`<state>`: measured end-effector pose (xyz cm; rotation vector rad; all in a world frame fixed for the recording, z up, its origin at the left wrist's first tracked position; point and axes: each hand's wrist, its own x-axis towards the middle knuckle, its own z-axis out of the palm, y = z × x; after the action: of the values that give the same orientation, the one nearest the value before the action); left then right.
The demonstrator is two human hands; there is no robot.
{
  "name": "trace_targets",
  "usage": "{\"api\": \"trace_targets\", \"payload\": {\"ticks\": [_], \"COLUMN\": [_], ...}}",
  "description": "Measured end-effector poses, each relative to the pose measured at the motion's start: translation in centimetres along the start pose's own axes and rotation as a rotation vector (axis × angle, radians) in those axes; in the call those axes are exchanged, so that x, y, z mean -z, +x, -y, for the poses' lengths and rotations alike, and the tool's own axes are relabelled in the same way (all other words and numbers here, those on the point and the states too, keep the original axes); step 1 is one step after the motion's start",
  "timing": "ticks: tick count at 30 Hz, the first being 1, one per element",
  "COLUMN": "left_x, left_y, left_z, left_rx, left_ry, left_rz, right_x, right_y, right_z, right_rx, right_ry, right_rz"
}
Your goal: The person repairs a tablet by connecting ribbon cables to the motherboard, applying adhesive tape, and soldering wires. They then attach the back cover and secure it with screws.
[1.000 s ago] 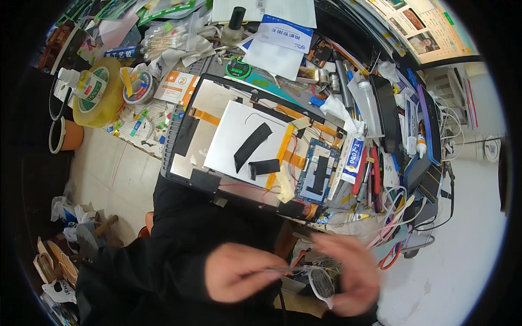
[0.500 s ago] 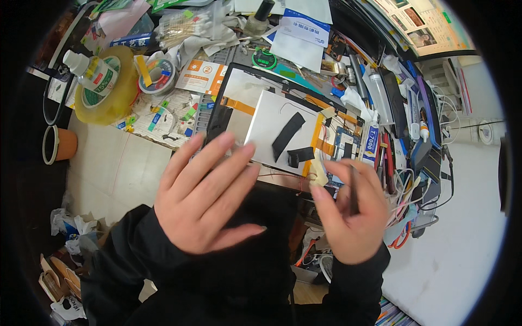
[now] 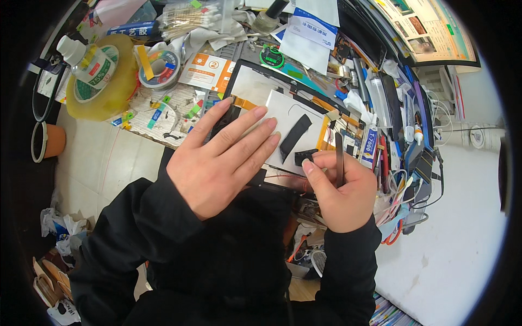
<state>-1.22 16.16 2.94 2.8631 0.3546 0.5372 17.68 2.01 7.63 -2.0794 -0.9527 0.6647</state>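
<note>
An opened tablet [image 3: 243, 73] lies on the bench with its inside facing up. On its white battery [image 3: 283, 108] are a slanting black tape strip [image 3: 296, 135] and a smaller black tape piece [image 3: 304, 157]. My left hand [image 3: 217, 157] rests flat over the tablet's left part, fingers stretched out across the battery's edge. At the lower right of the battery, my right hand [image 3: 345, 187] is closed, with thumb and forefinger at the smaller tape piece. A slim dark tool [image 3: 340, 155] sticks up from between its fingers. Thin red wires [image 3: 283, 176] run along the near edge.
Left of the tablet stand a big tape roll [image 3: 122, 62] with a white-capped bottle [image 3: 92, 62] on it, and a solder spool [image 3: 160, 68]. Cotton swabs [image 3: 190, 19] lie at the back. Pens, tools and a glue tube [image 3: 370, 145] crowd the right side.
My left hand has moved up and right onto the tablet. My right hand has shifted slightly up and left to the small black tape; the cream tape bit at its fingertips no longer shows.
</note>
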Motion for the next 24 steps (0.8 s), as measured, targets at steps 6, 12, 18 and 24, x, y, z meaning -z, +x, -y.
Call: {"api": "trace_targets", "payload": {"ticks": [6,12,18,24], "left_x": [0.1,0.4,0.4,0.4], "left_y": [0.0,0.2,0.2,0.4], "left_z": [-0.1,-0.4,-0.4,-0.5], "left_rx": [0.01,0.031,0.029,0.036], "left_ry": [-0.02,-0.012,0.0,-0.03], "left_rz": [0.039,0.077,0.076,0.062], "right_x": [1.2,3.5,5.5,9.1], "right_y": [0.3,0.5,0.4,-0.3], "right_z": [0.7,0.0,-2.2,-2.3], "right_rx": [-0.15,-0.197,-0.192,0.007], "right_ry": [0.187,0.246,0.322,0.408], "right_rz": [0.054,-0.031,-0.092,-0.337]}}
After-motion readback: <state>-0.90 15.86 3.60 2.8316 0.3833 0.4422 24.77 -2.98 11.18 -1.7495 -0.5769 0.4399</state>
